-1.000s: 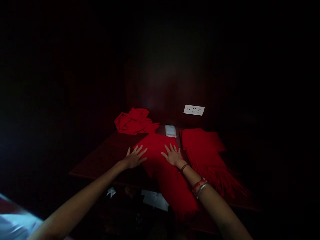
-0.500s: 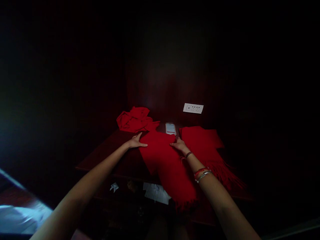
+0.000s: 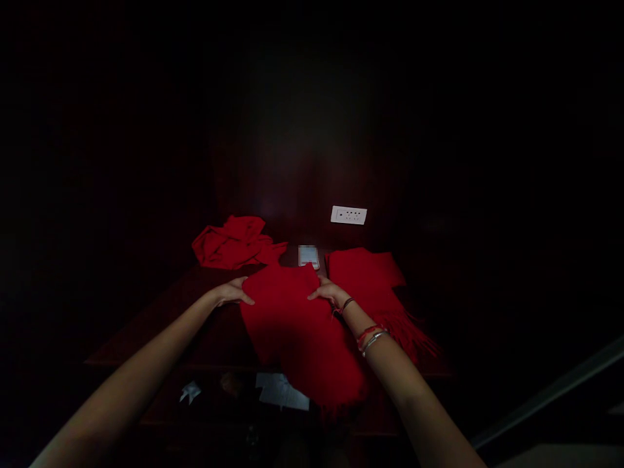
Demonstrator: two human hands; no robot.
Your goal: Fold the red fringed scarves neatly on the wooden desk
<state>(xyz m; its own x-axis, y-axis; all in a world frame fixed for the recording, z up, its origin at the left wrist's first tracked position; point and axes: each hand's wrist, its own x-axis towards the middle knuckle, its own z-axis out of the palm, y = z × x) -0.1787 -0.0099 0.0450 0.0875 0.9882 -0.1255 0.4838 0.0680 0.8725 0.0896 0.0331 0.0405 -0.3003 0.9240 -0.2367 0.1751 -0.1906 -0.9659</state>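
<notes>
A red fringed scarf [image 3: 287,312] lies folded on a dark wooden table, its fringe hanging over the front edge. My left hand [image 3: 233,292] grips its left side, thumb on top and fingers tucked underneath. At the opposite side my right hand [image 3: 328,292] holds it the same way, the fingers partly hidden behind the cloth. To the right lies a second folded red scarf [image 3: 365,276], its fringe spread toward the front right. A crumpled red cloth [image 3: 231,244] sits at the back left.
A phone [image 3: 309,256] with a lit screen lies at the back of the table [image 3: 170,325]. Behind it, a white socket panel [image 3: 349,215] is on the wall. Below the front edge are white papers [image 3: 283,392] and a small pale scrap [image 3: 190,392]. The surroundings are very dark.
The view has turned a little to the right, so things sit farther left. Both hands have closed on the scarf's sides, and its near-hand part looks slightly raised and bent.
</notes>
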